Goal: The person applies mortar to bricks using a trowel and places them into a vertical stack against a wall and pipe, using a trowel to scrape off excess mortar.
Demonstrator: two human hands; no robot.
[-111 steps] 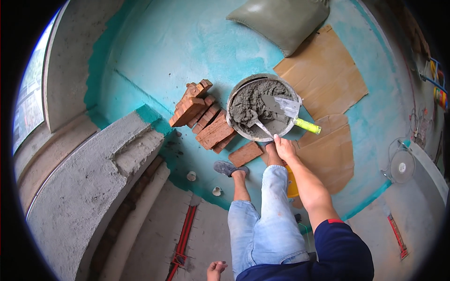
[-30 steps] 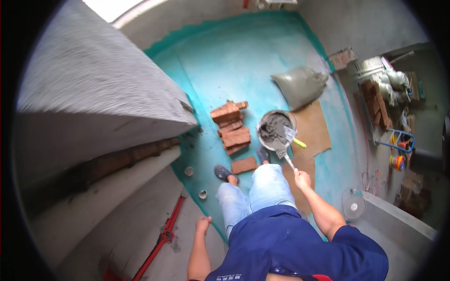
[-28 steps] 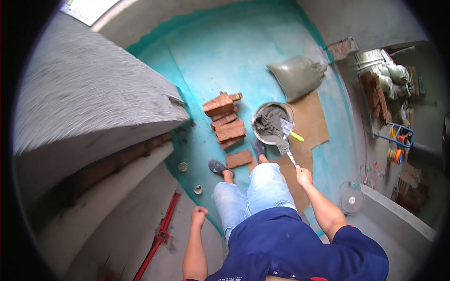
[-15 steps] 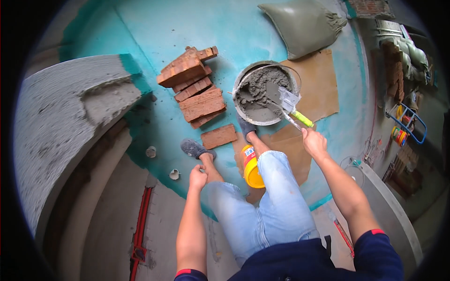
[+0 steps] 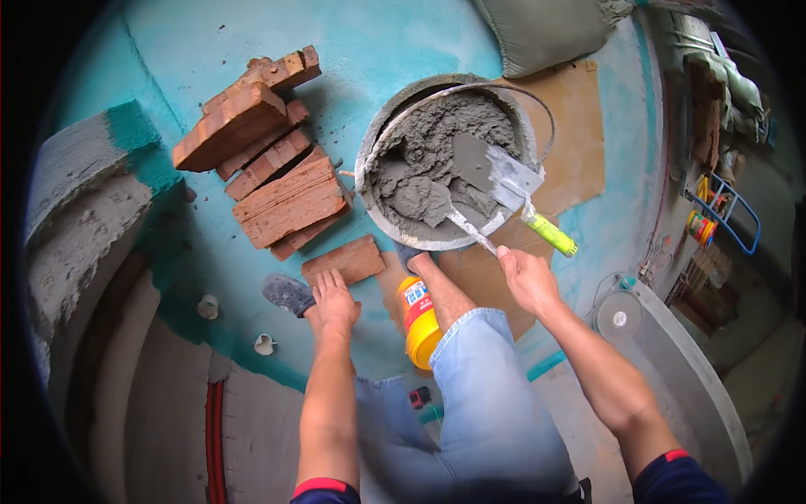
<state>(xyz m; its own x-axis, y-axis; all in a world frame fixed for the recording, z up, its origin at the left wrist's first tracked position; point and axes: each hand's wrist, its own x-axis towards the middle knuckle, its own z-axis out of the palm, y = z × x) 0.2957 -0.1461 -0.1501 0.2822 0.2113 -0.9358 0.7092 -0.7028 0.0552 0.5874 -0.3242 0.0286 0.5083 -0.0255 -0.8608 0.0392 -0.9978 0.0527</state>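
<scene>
The right hand (image 5: pixel 527 281) grips the trowel (image 5: pixel 472 229), its blade loaded with mortar (image 5: pixel 483 115) in the bucket (image 5: pixel 362 181) at 1 o'clock. The left hand (image 5: pixel 337 304) spreads its fingers by the loose brick (image 5: pixel 344 259) toward 9 o'clock; contact is unclear. Best to hold the blade level, clear of the lime-handled flat blade (image 5: pixel 514 181) at the bucket's 4 o'clock.

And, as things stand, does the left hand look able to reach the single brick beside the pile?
Probably yes: the left hand looks empty, its fingers overlap the near edge of the single brick in this view, and nothing visible blocks the way. Contact is unclear.
</scene>
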